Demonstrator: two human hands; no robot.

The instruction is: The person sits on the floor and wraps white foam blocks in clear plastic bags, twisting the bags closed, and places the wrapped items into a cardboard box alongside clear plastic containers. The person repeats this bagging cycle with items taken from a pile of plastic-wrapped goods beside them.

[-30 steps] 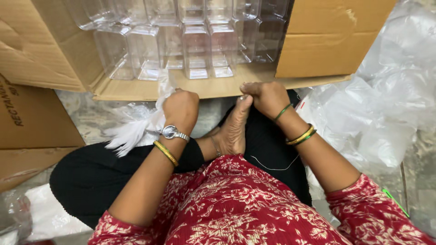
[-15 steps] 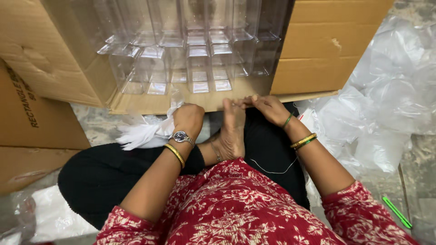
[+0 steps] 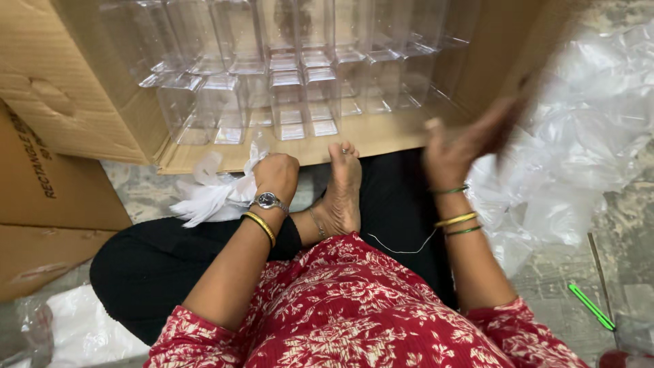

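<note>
At 12 o'clock of the head view lies a big brown corrugated cardboard box (image 3: 88,95) on its side, mouth toward the person, packed w/ rows of clear rectangular plastic containers (image 3: 286,88). Its lower flap sits flat on the floor at approx. 6 o'clock of the box, just above the person's bare foot (image 3: 338,194).

Left hand (image 3: 276,174), centre of view, is curled closed into a fist around a white crumpled cloth (image 3: 214,194); the cloth spills out toward 9 o'clock of the hand, resting against the box flap edge and the black trouser leg (image 3: 157,262). A silver wristwatch (image 3: 268,200) and a gold bangle (image 3: 260,226) sit on that wrist.

Right hand (image 3: 460,140), at approx. 2 o'clock from the foot, is raised and motion-blurred; fingers look partly spread, but whether it grips anything – can't tell. It's near the box's right flap and just beside a heap of crinkled clear plastic sheeting (image 3: 586,136) filling the 3 o'clock side. Green and gold bangles (image 3: 455,219) ring the right wrist.

Foot rests sole-up betw. the two hands, toes touching the flap edge. Red floral-print garment (image 3: 354,307) fills the 6 o'clock area. Second brown cardboard carton (image 3: 48,204) stands at 9 o'clock. Thin green stick-shaped object (image 3: 591,307) lies on the floor at 4 o'clock, well apart from both hands. More white plastic (image 3: 82,330) at 7 o'clock.
</note>
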